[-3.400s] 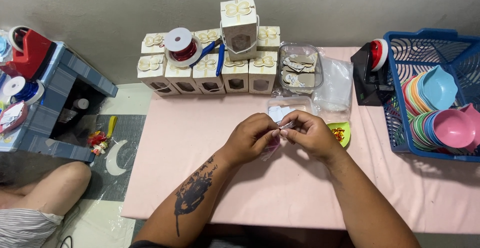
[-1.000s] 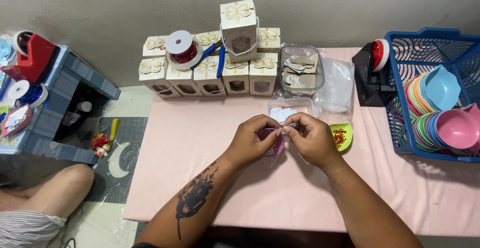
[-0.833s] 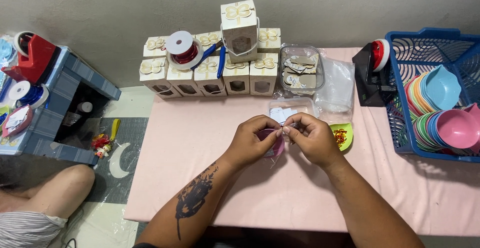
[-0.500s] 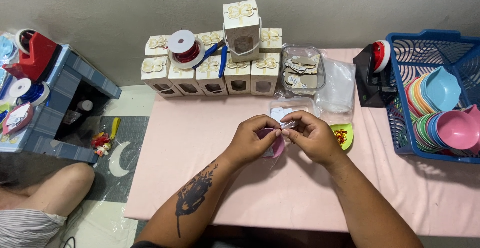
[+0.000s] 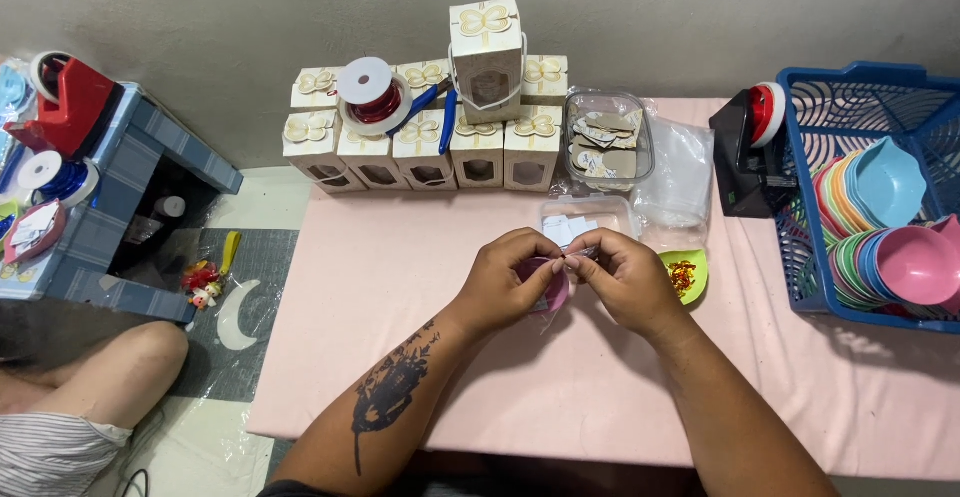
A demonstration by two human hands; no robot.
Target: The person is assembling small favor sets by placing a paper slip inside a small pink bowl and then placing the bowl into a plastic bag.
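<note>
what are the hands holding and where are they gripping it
Both hands, left and right, pinch a small pink item in clear wrapping at its top edge, fingertips meeting there. What exactly the item is cannot be told.

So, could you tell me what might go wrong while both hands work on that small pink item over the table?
The pink item, pinched between the left hand and the right hand, looks small enough to slip. A slip or an elbow swing might tip the green dish of beads close beside the right hand. The single box stacked on the row could topple if the table is bumped.
</note>
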